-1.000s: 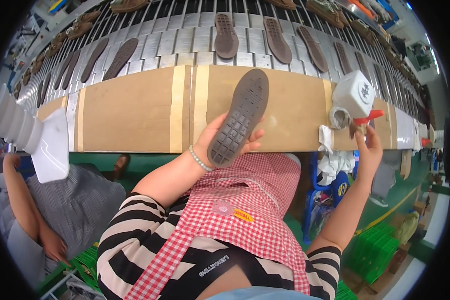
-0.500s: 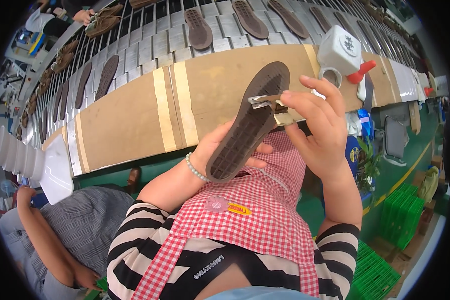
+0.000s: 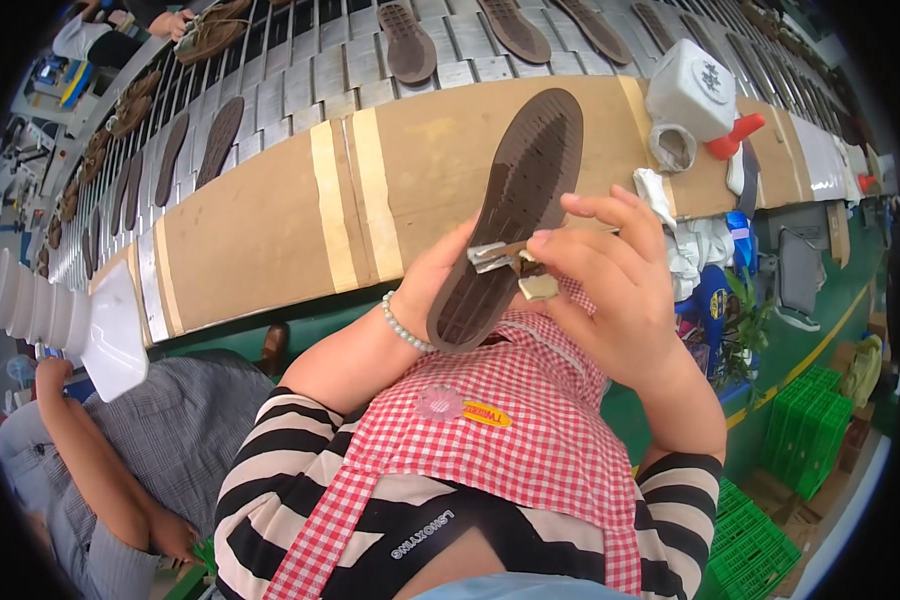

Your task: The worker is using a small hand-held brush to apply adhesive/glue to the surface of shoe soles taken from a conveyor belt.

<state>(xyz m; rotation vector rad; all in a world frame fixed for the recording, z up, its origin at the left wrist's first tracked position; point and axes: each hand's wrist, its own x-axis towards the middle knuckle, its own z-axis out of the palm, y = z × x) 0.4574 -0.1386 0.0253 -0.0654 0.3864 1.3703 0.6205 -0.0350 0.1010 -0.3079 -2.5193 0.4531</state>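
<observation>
A dark brown shoe sole (image 3: 535, 150) is tilted up in front of my chest, its ribbed, gridded face toward me. My left hand (image 3: 438, 275) grips it from behind and the left; some of its fingers are hidden by the sole. In my right hand (image 3: 610, 275) is what looks like a small flat brush (image 3: 489, 257), with a silvery band and a brown handle. Its head touches or hovers just over the lower half of the sole. Cream-coloured pieces (image 3: 538, 288) are around the handle, by my thumb and fingers.
Beyond a cardboard-covered ledge (image 3: 240, 220), a slatted metal conveyor (image 3: 340, 60) carries several soles and shoes. A white plastic container (image 3: 690, 92) with a red spout-like part (image 3: 736, 136) stands at right. A white duct (image 3: 30, 300) and a seated person (image 3: 180, 430) are at left; green crates (image 3: 805, 430) at right.
The brush has moved down the sole, from its middle toward the near end. The sole has become slightly more upright, and my right hand has come lower and left.
</observation>
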